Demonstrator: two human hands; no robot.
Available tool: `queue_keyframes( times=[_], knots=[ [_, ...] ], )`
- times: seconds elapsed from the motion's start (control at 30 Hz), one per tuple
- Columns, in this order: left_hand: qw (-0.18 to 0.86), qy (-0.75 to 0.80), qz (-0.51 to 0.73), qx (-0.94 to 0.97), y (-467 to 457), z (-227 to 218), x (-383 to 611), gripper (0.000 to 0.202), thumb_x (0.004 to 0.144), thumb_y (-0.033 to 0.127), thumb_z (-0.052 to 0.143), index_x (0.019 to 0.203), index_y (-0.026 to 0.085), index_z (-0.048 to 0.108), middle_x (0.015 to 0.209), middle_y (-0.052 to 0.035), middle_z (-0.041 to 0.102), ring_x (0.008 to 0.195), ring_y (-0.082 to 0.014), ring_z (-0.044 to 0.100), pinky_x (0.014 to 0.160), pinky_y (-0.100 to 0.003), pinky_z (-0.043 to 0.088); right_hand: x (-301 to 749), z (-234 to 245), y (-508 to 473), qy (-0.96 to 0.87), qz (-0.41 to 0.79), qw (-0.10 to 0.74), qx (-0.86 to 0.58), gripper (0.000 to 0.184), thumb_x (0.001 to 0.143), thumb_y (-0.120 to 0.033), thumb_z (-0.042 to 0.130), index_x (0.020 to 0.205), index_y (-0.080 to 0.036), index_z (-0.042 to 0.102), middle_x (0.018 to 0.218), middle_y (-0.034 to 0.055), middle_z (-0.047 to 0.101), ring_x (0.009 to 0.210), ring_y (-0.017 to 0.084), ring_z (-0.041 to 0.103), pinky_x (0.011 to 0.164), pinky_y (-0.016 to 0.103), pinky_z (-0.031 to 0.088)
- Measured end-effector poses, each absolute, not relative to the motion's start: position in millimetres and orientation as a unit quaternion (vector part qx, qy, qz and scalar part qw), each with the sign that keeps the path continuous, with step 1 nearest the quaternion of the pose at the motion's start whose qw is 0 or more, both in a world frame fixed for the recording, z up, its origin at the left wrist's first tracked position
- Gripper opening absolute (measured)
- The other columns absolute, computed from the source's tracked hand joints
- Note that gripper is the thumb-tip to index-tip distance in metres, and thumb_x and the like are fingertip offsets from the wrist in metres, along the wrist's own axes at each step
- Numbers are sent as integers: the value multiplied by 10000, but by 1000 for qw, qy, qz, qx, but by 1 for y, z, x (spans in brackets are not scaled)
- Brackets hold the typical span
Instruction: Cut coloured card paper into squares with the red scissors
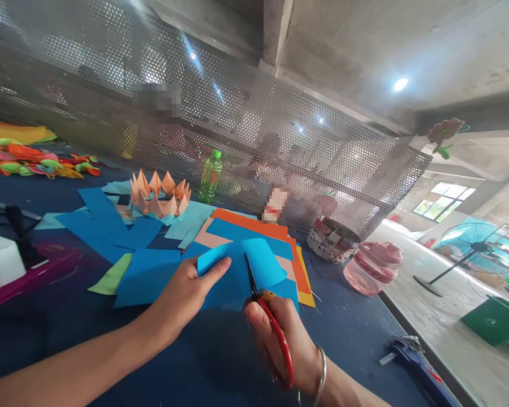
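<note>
Between thumb and fingers, my left hand [201, 285] pinches the left edge of a blue sheet of paper [267, 265]. My right hand [286, 333] grips red-handled scissors [279, 333], their dark blades pointing up and away into the sheet, where a cut runs from its near edge. The right part of the sheet curls up beside the blades. Under it lies a stack of coloured paper [252, 222] in orange, blue, pink and yellow. More blue paper [148, 274] lies to the left, with a light green piece [112, 276] partly beneath it.
Behind the paper stand a peach folded-paper ring [159, 198] and a green bottle [211, 176]. A patterned basket [333, 240], a pink water bottle [372, 267] and a blue-handled tool [422, 367] are at right. Colourful paper pieces [34, 158] and a magenta object [34, 280] are at left.
</note>
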State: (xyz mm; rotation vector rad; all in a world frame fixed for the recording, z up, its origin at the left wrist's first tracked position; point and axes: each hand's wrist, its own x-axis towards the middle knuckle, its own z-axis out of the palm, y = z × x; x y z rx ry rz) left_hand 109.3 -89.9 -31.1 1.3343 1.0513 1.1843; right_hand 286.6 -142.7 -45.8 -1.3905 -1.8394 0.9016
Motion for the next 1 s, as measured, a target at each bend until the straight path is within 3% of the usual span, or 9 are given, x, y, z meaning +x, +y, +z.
queue_keyframes(
  times=[0.2, 0.37, 0.53, 0.7, 1.0],
  knots=[
    [522, 445, 488, 540, -87, -32, 110, 255, 744, 490, 691, 766, 240, 733, 721, -15, 750, 848, -312, 691, 685, -329, 530, 287, -39, -147, -667, 433, 308, -522, 516, 852, -718, 479, 838, -203, 452, 575, -56, 452, 421, 80, 459, 375, 171, 391],
    [554, 425, 470, 539, -87, -34, 110, 246, 768, 464, 675, 840, 235, 731, 754, 3, 749, 812, -279, 682, 764, -338, 518, 291, -38, -150, -695, 416, 297, -505, 505, 883, -705, 430, 874, -200, 447, 677, -18, 515, 504, 102, 554, 417, 169, 425],
    [561, 433, 460, 535, -89, -31, 110, 245, 780, 463, 661, 788, 221, 701, 755, -15, 736, 807, -284, 665, 775, -357, 508, 291, -44, -152, -692, 413, 299, -511, 469, 930, -644, 410, 767, -205, 438, 573, -43, 450, 400, 79, 474, 356, 170, 330],
    [584, 411, 452, 535, -90, -30, 110, 318, 811, 476, 634, 954, 211, 736, 792, -42, 761, 864, -307, 673, 839, -397, 506, 290, -45, -153, -709, 359, 306, -524, 379, 953, -580, 439, 854, -214, 439, 517, -78, 412, 374, 65, 382, 383, 208, 240],
    [601, 403, 456, 518, -90, -32, 111, 387, 808, 406, 653, 1145, 228, 719, 900, -49, 800, 848, -318, 711, 782, -400, 542, 290, -43, -150, -714, 337, 326, -520, 452, 926, -648, 410, 815, -211, 449, 541, -56, 456, 446, 95, 445, 432, 228, 294]
  ],
)
